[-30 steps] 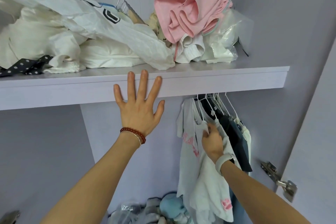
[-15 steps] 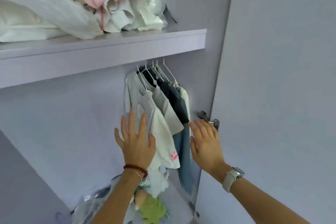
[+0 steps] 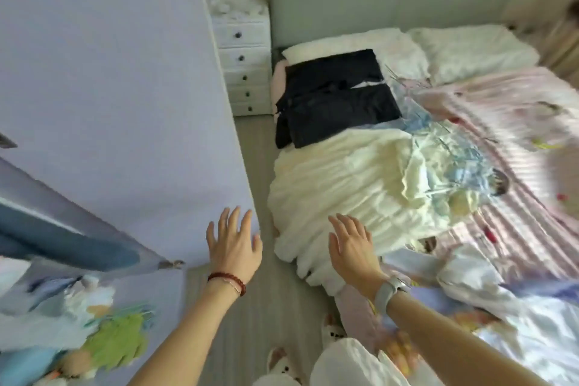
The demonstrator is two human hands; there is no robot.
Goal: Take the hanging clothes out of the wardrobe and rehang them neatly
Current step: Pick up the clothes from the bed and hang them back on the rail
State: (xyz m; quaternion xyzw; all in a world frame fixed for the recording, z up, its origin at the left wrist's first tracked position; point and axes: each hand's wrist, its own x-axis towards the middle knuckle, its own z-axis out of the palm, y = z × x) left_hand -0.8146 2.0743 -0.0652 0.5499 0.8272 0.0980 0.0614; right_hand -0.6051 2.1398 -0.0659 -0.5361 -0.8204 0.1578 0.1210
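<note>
My left hand (image 3: 233, 244) is spread open, empty, in front of the lower edge of the lilac wardrobe door (image 3: 119, 88). My right hand (image 3: 352, 247) is also open and empty, held over the edge of a cream garment (image 3: 338, 185) heaped on the bed. Dark folded clothes (image 3: 335, 97) lie further up the bed. A pile of clear and blue hangers (image 3: 445, 147) rests on the bed beside the cream garment. Inside the wardrobe at far left, only a blue garment's hem (image 3: 62, 244) shows, blurred.
The bed (image 3: 517, 141) with a pink striped cover fills the right side. A white drawer unit (image 3: 242, 59) stands by the headboard. A narrow floor strip (image 3: 257, 307) runs between wardrobe and bed. Soft toys (image 3: 103, 341) lie at the wardrobe bottom.
The view has swung right and down from the hanging shirts to the bed. Both hands left the clothes rail area and now hover open above the floor and bed edge.
</note>
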